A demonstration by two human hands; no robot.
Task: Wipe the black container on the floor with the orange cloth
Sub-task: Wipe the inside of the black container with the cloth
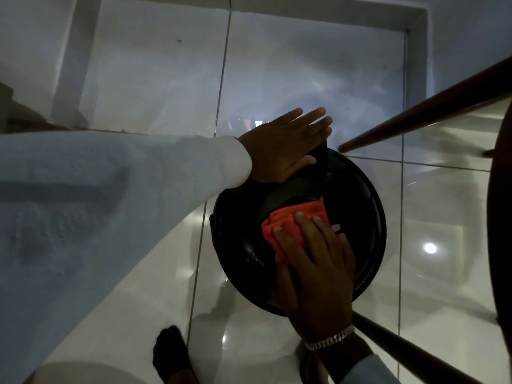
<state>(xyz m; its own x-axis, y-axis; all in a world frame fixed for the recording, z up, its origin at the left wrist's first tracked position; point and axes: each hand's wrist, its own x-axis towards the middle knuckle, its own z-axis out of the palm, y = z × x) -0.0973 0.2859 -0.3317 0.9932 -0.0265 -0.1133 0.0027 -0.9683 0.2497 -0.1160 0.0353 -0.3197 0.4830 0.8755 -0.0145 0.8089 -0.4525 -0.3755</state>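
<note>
The black container, standing on the tiled floor between wooden chair legs, is steadied at its far rim by the flat, unclenched left hand so the orange cloth can be pressed inside under the right hand's spread fingers.

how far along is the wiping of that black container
Done: the orange cloth is already on the black container. In hand: the right hand presses the cloth flat on top while the left hand steadies the far edge. Left: dull smears near the left rim suggest more passes.
</note>
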